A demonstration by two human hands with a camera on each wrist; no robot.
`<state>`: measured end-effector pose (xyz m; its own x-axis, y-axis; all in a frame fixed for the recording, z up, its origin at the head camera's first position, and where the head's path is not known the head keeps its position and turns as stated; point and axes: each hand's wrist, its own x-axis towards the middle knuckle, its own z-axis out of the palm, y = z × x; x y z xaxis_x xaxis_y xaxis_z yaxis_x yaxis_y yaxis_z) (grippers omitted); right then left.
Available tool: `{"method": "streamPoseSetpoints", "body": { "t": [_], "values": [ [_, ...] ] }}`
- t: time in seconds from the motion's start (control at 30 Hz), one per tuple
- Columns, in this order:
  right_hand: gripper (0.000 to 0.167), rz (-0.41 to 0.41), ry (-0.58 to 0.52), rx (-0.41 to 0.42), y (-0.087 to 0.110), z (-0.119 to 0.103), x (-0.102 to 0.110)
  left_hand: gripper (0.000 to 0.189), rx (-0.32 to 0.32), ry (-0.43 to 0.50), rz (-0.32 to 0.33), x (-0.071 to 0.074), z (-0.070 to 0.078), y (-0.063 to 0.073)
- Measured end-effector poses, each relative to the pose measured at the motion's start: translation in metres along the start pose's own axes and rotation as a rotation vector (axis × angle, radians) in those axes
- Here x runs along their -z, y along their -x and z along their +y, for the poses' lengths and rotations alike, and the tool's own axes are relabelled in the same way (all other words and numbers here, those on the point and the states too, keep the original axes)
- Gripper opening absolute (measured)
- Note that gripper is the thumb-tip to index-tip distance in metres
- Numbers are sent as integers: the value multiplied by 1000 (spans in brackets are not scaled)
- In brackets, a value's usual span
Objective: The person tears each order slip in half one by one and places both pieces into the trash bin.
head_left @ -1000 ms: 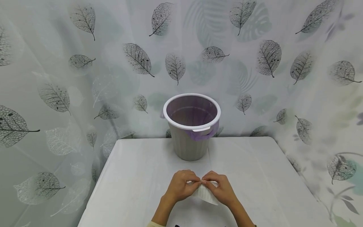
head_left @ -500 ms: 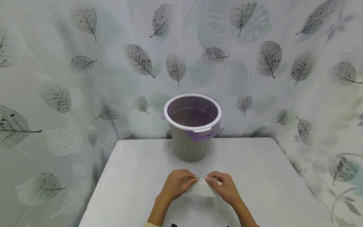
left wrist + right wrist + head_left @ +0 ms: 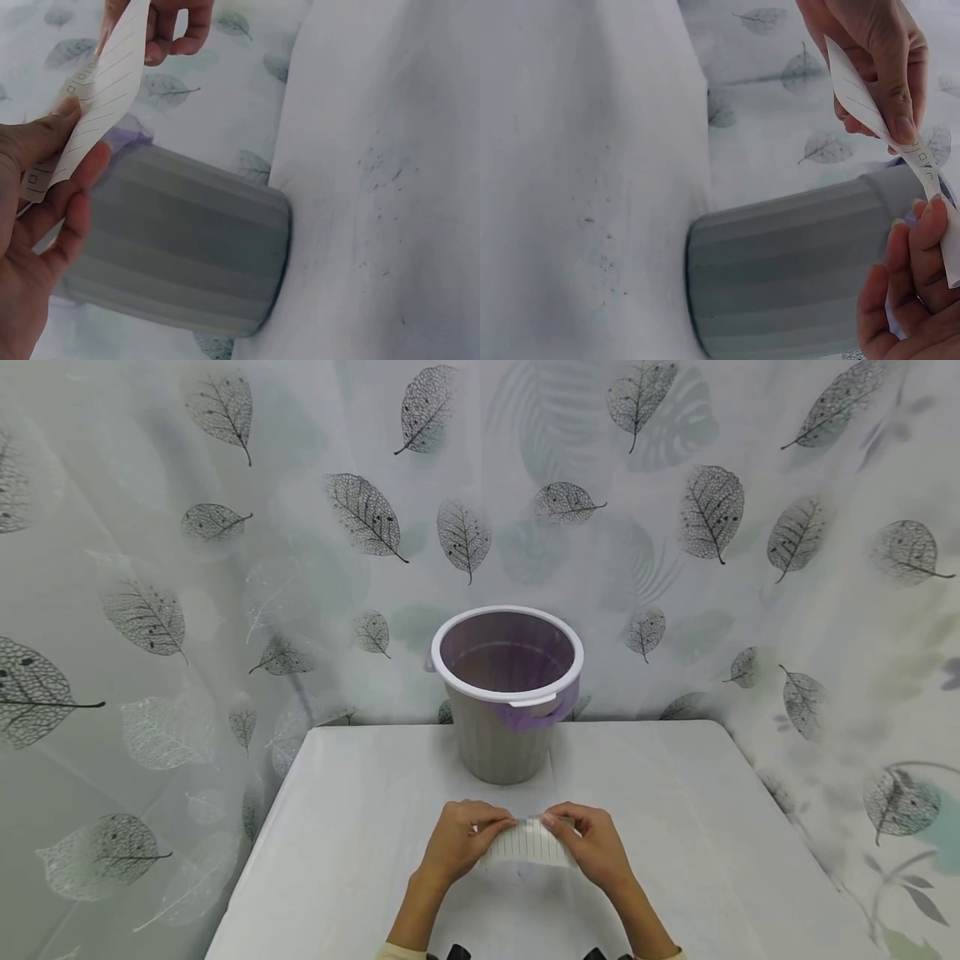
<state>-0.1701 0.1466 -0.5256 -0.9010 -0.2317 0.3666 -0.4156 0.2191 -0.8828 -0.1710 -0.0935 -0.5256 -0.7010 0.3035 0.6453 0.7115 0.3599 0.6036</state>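
A small sheet of lined paper (image 3: 528, 843), white with dark rules and little printed boxes along one edge, is held up between both hands above the table. My left hand (image 3: 459, 842) pinches its upper edge at the left between thumb and fingers. My right hand (image 3: 592, 845) pinches the same edge further right, a short gap away. In the left wrist view the paper (image 3: 105, 97) curves between the two hands, with the left thumb lying over the printed boxes. The right wrist view shows the sheet (image 3: 859, 97) bent near the fingers.
Beyond the hands a grey bucket (image 3: 501, 743) with a white rim and purple handle stands upright on the white table (image 3: 360, 827). Behind it hangs a leaf-patterned curtain (image 3: 517, 543), which also runs along both sides.
My hands have drawn apart along the paper's upper edge and moved slightly away from the body. The sheet, slanted and bunched before, now spreads flatter between them.
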Motion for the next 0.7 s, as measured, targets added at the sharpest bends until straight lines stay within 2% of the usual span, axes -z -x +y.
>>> {"method": "streamPoseSetpoints", "body": {
  "t": [0.2,0.3,0.43,0.53,0.7],
  "values": [
    [6,56,21,-28,0,-27,-1,8,-64,-47,61,0,2,-2],
    [6,69,19,-5,-1,-40,0,9,-80,-62,82,1,4,-4],
    [6,90,24,7,-3,-43,-2,10,-71,-63,101,1,5,-5],
    [6,123,35,-14,-3,-44,-2,10,-62,-46,118,1,6,-4],
    [5,167,43,-48,-3,-45,-1,12,-91,-41,166,2,8,-6]
  ]
}}
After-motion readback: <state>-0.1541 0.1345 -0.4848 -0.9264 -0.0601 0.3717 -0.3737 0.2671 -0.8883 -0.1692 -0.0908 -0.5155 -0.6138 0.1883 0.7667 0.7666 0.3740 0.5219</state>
